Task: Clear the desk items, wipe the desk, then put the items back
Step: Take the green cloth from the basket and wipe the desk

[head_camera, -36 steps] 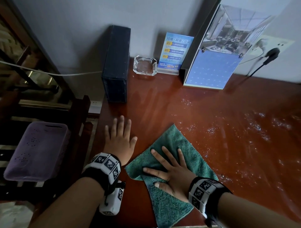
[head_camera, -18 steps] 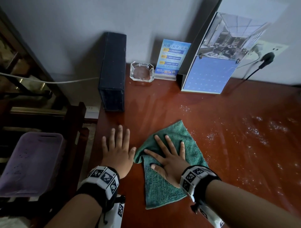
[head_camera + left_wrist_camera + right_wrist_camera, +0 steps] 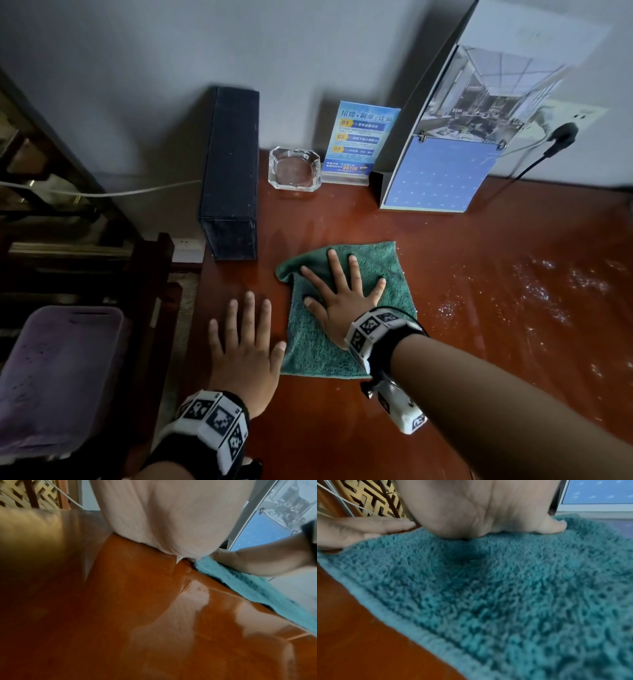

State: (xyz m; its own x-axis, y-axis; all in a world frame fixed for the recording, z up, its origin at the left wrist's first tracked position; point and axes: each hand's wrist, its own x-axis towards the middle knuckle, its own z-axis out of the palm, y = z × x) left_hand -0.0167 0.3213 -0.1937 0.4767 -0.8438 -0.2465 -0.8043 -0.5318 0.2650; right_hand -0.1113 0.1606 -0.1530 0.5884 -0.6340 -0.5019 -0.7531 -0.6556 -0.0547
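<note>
**A:** How far along are you getting?

**B:** I am judging myself to be in the middle step, the wiping. I am pressing the green cloth (image 3: 390, 270) flat on the surface (image 3: 479, 260) with my right hand (image 3: 346, 298). Toward the right edge white specks (image 3: 544, 291) are showing on the wood, so I am thinking that side is waiting for the cloth.

**A:** And the things you are meant to be clearing?

**B:** They are standing along the far edge: a dark box (image 3: 233, 161) at the far left corner, then a glass ashtray (image 3: 294, 168), a blue sign card (image 3: 361, 137) and a calendar (image 3: 442, 174). None of them is sitting off the surface. So I am reckoning that shifting them, wiping the strip beneath them and setting them back are all left to do.

**A:** Where is the cloth lying against your fingers?

**B:** It is lying near the left edge, roughly midway between the near and far edges, just in front of the box. My right fingers (image 3: 335, 270) are spreading wide and straight on top of it, palm down, gripping nothing. The cloth is reaching out past them on all sides, and one corner is folding over beside my forefinger.

**A:** And the other hand?

**B:** My left hand (image 3: 245, 346) is lying flat on bare wood just beside the cloth's left border. Its fingers (image 3: 249, 308) are lying straight and a little apart, holding nothing, with the thumb reaching that border.
</note>
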